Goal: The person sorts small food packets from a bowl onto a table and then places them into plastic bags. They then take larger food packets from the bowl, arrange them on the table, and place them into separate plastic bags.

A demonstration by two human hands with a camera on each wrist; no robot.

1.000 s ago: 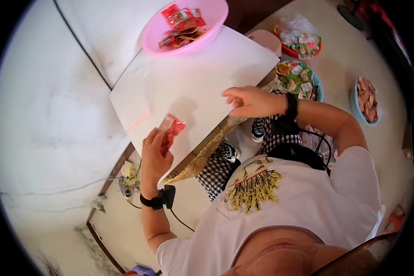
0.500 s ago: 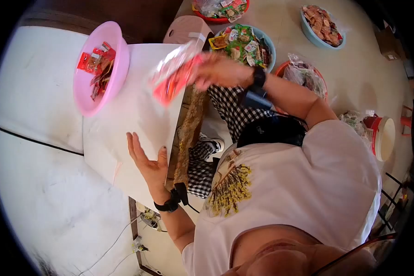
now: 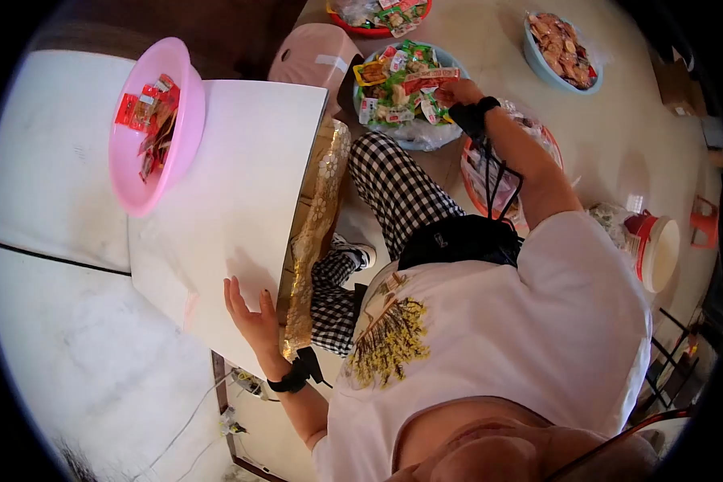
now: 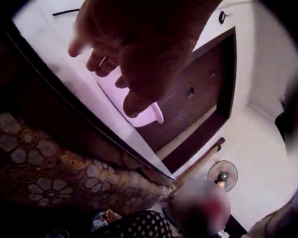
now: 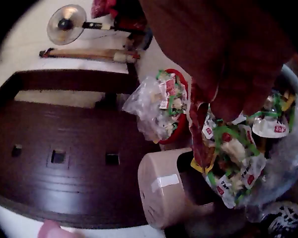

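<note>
Over the blue basin (image 3: pixel 455 64) of green and clear food packets, my right hand (image 3: pixel 460 92) holds a flat red packet (image 3: pixel 431 78) by one end. In the right wrist view the packet hangs down from the fingers, overlapping the basin's contents. My left hand (image 3: pixel 253 317) is at the near edge of the white table (image 3: pixel 241 153), fingers extended and thumb apart, with nothing in it. A pink basin (image 3: pixel 193 112) with several red packets stands at the table's far end.
Beside the table is a pink stool (image 3: pixel 317 56). On the floor stand a red basin (image 3: pixel 377 32) of packets, a red basin (image 3: pixel 556 157) with clear bags, a blue basin (image 3: pixel 538 64) of brownish packets and a white bucket (image 3: pixel 661 253). Patterned gold cloth (image 3: pixel 317 217) hangs along the table edge.
The red packet passed from my left hand to my right, which carried it from above the table to the blue basin. My left hand is now bare. The head view has turned.
</note>
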